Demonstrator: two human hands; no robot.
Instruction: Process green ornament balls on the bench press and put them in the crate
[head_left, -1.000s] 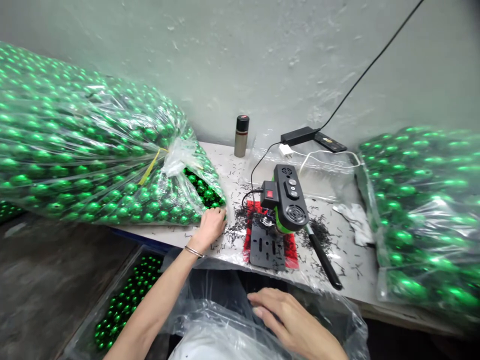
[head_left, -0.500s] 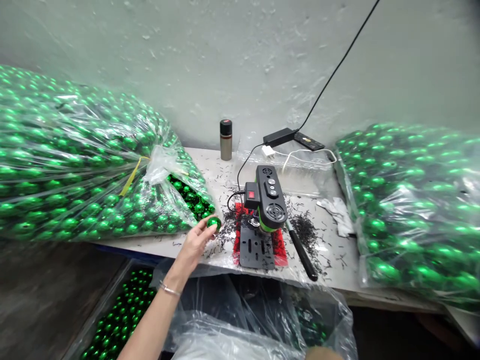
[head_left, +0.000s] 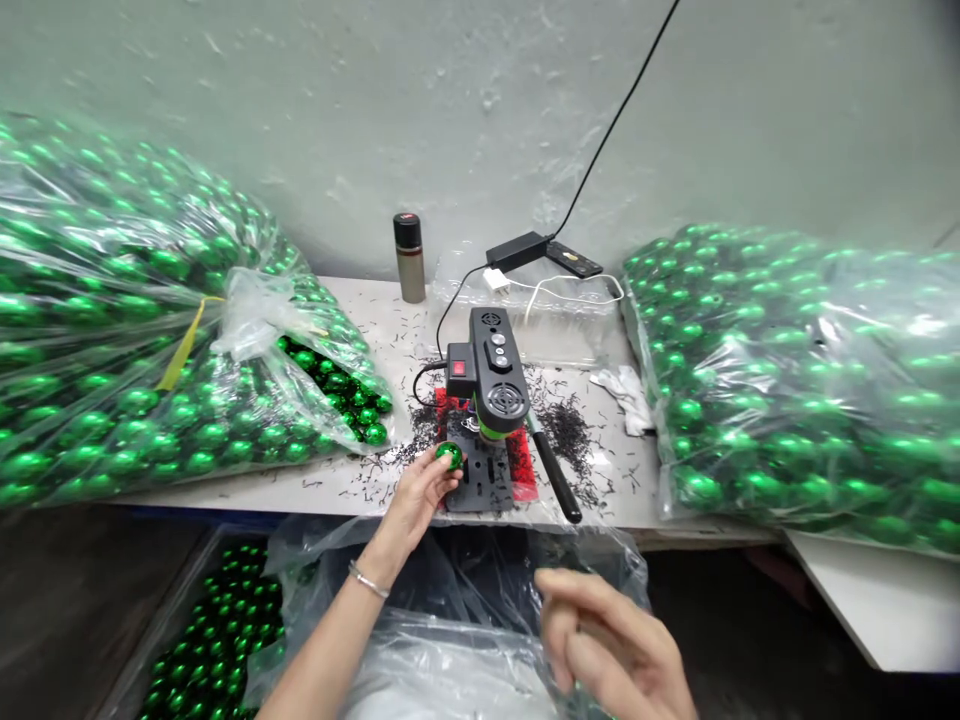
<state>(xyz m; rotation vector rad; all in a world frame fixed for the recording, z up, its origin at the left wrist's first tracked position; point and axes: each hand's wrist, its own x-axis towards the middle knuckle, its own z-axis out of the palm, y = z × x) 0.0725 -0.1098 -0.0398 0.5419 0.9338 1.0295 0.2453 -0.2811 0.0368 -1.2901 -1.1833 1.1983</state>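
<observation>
In the head view, my left hand (head_left: 420, 492) grips a shiny green ball (head_left: 449, 457) between thumb and fingers, at the left edge of a black slotted base plate (head_left: 480, 485). This plate belongs to a small black press-like machine (head_left: 496, 365) with a red switch and a long black lever (head_left: 555, 470). My right hand (head_left: 611, 640) is raised at the lower right, in front of the table, below the lever's end. Its fingers are loosely curled with gaps, and nothing shows in them; the lever stands apart from it.
Big clear bags of green balls stand left (head_left: 112, 400) and right (head_left: 787, 400); the left one has an opening. Black shavings (head_left: 566, 430) litter the table. Behind are a bottle (head_left: 410, 265), a power adapter (head_left: 517, 251) and a white glove (head_left: 628, 398). Clear plastic sheeting (head_left: 450, 660) hangs below.
My left hand has carried the green ball from the left bag's opening rightward to the machine's base plate. My right hand has risen into view at lower right. The camera view has shifted right.
</observation>
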